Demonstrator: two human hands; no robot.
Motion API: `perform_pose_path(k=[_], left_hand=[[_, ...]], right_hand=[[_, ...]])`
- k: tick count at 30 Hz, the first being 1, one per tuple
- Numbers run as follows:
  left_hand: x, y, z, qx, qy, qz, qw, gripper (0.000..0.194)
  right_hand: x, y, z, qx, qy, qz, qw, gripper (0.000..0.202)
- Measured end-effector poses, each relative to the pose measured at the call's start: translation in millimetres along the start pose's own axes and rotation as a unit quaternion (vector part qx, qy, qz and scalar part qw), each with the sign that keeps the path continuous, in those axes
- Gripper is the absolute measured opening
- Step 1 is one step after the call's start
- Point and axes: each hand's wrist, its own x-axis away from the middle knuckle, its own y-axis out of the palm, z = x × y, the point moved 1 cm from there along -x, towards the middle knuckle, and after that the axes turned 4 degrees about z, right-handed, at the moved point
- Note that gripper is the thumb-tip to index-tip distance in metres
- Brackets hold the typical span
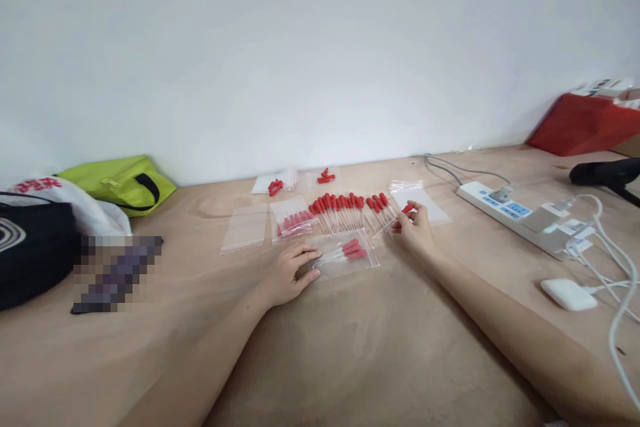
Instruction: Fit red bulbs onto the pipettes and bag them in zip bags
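My left hand (pixel 290 272) rests flat on the wooden table (pixel 350 360), its fingers pressing the left edge of a clear zip bag (pixel 345 255) that holds a few red-capped droppers. My right hand (pixel 414 227) pinches one red-capped dropper (pixel 400 215) at the right end of a row of several loose droppers (pixel 345 208). Behind that hand lies an empty zip bag (pixel 419 200). Left of the row sit a filled bag of droppers (pixel 293 219) and an empty bag (pixel 245 230).
Two small bags with red caps (pixel 300 180) lie near the wall. A white power strip (pixel 515 213) with cables and a white adapter (pixel 567 293) are on the right. A lime pouch (pixel 120 181), a black bag (pixel 30 247) and a red box (pixel 585 123) line the edges.
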Motion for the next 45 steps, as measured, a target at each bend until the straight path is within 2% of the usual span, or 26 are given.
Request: perform_pose_path(k=[5, 12, 18, 22, 29, 31, 34, 36, 41, 45], left_hand=[[0.3, 0.0, 0.0, -0.005, 0.000, 0.003, 1.000, 0.030], [0.7, 0.2, -0.5, -0.004, 0.006, 0.004, 1.000, 0.030], [1.9, -1.1, -0.2, -0.024, -0.016, -0.009, 1.000, 0.038], [2.7, -0.8, -1.2, -0.027, -0.022, -0.015, 0.999, 0.040], [3.1, -0.3, -1.0, -0.033, -0.031, -0.021, 0.999, 0.040], [2.7, -0.8, -0.2, -0.036, -0.033, -0.023, 0.999, 0.039], [1.7, -1.7, 1.1, -0.036, -0.028, -0.021, 0.999, 0.039], [1.2, -1.9, 1.5, -0.032, -0.023, -0.018, 0.999, 0.038], [1.7, -0.9, 0.4, -0.027, -0.014, -0.015, 0.999, 0.040], [2.6, 0.3, -1.0, -0.028, -0.020, -0.017, 0.999, 0.041]], right_hand=[[7.6, 10.5, 7.9, -0.043, 0.010, -0.016, 0.999, 0.038], [14.4, 17.8, -0.5, -0.109, 0.062, 0.001, 0.992, 0.030], [36.9, 33.3, -7.9, -0.132, 0.088, -0.069, 0.985, 0.032], [45.0, 37.3, -12.9, -0.074, 0.074, -0.135, 0.985, 0.037], [41.3, 33.4, -8.5, 0.000, 0.079, -0.235, 0.969, 0.035], [39.7, 31.4, -6.1, 0.032, 0.038, -0.232, 0.971, 0.033], [38.6, 27.9, -5.6, 0.083, -0.068, -0.169, 0.980, 0.029], [39.9, 26.8, -6.7, 0.078, -0.092, -0.165, 0.979, 0.029], [45.0, 28.5, -9.5, 0.009, -0.039, -0.266, 0.963, 0.032], [41.1, 29.9, -5.8, -0.003, -0.025, -0.301, 0.953, 0.029]])
